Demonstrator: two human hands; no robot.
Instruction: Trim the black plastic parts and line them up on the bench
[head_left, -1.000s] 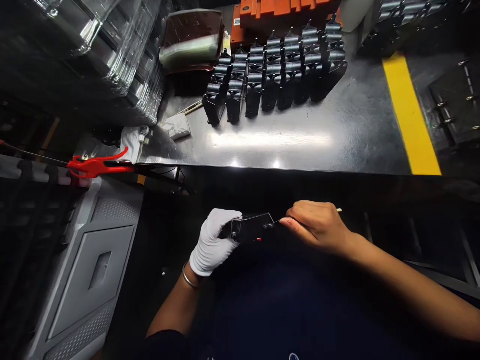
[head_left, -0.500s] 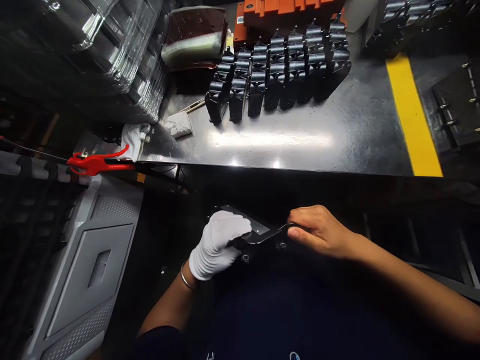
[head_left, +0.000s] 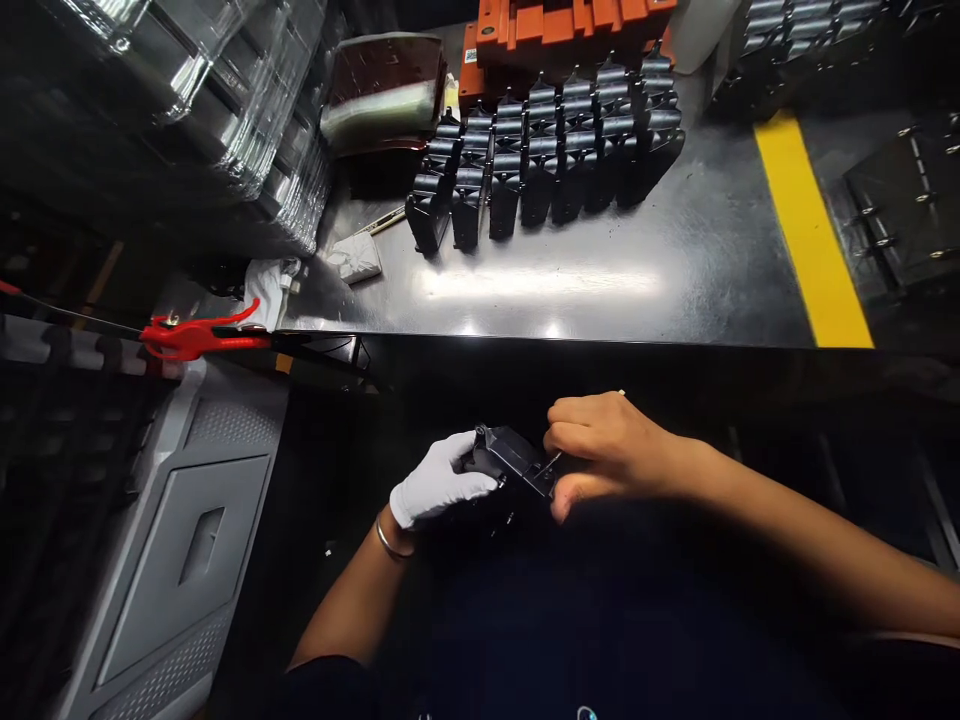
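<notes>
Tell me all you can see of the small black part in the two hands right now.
The small black part is a dark, glossy, plastic-looking block with angled faces; fine detail is lost in shadow. It is tilted, held below the black bench's front edge. The gloved left hand grips its left end; the bare right hand pinches its right end, also holding a thin stick.

My hands meet low at centre frame, close before my body. My left hand (head_left: 435, 485), in a white glove with a thin bangle at the wrist, curls its fingers toward 3 o'clock, its bare forearm running down to 7 o'clock. My right hand (head_left: 600, 450), bare, is closed in a pinch with the knuckles up, thumb tucked beneath, its forearm stretching away toward 4 o'clock, elbow out of frame.
</notes>
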